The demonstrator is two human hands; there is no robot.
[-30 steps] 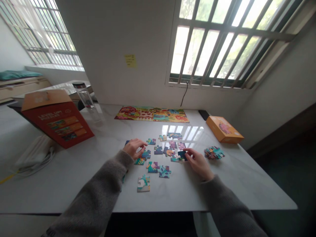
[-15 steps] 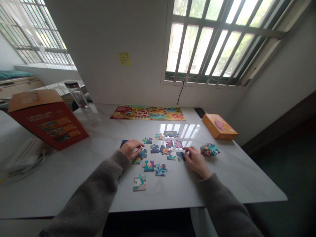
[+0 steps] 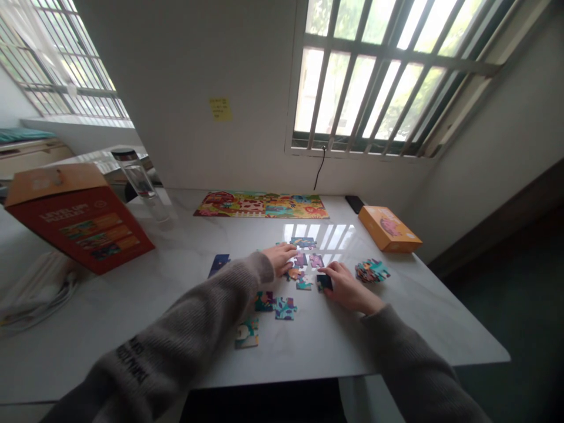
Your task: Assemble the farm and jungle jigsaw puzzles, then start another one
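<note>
A long jigsaw puzzle [image 3: 261, 205] lies along the far edge of the white marble table [image 3: 185, 241]; its colourful farm scene looks joined, with no gaps that can be made out from here. Nearer the person, much looks unjoined. Separate jigsaw pieces [image 3: 285, 308] lie spread across the middle of the table, a few seemingly fitted in small clusters, while a heap of pieces [image 3: 372, 271] sits to the right and a navy piece [image 3: 219, 265] lies apart on the left.

The left arm stretches forward and across in a grey knit sleeve [image 3: 189, 299], carrying the left hand [image 3: 279, 258] out over the middle of the spread. That hand is open, palm down, its fingers extended and lying over or just above the pieces there. The right arm comes in from the lower right, with the right hand [image 3: 346, 286] low by the table and its fingers curled into a narrow shape. Its fingertips [image 3: 332, 271] are at a dark blue piece [image 3: 325, 282], but whether they grip it or only press on it cannot be told.

An orange box [image 3: 390, 229] stands beyond the heap. A red box [image 3: 79, 217] leans at the table's left side, near a clear glass bottle [image 3: 138, 182].
</note>
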